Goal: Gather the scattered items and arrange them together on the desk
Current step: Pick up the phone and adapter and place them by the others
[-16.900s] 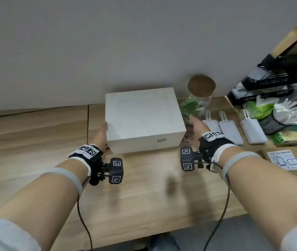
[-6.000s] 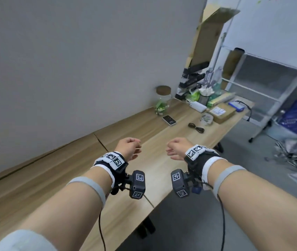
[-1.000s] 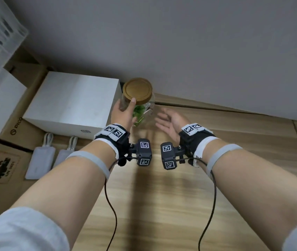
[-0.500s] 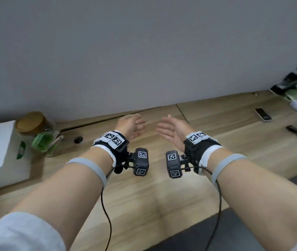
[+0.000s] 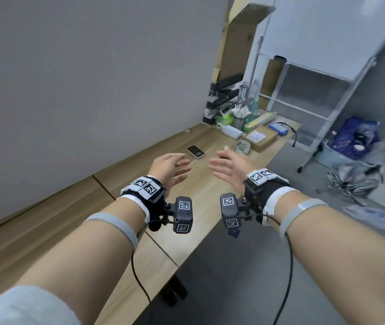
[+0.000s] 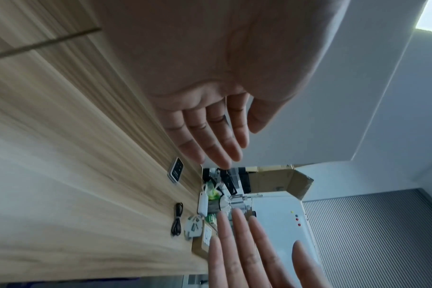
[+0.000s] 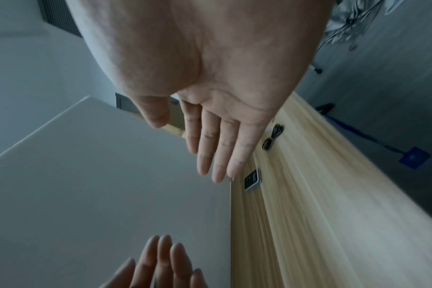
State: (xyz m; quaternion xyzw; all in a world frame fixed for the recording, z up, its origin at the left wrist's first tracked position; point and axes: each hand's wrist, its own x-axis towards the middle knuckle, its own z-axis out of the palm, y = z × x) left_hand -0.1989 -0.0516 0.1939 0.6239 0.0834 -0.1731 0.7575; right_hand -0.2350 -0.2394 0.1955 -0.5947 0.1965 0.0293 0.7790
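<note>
Both hands held empty above the desk [image 5: 201, 184].

The left hand [image 5: 168, 168] and right hand [image 5: 230, 166] are spread, palms facing; nothing is grasped.

The head view is evenly and softly lit, bright enough to read the wooden desk [image 5: 201, 181] without glare, though wide-angle bending curves the grey wall [image 5: 88, 73] and stretches both forearms toward the lower corners, and the floor clutter at the right edge is smeared. Both wrist views are dimmer and cooler, with the left hand [image 6: 210, 81] and the right hand [image 7: 210, 64] filling the top as large, soft, shaded shapes. Motion blur streaks the desk grain in them, and a bright patch [image 6: 430, 14] glows at the left wrist view's upper right corner.
</note>
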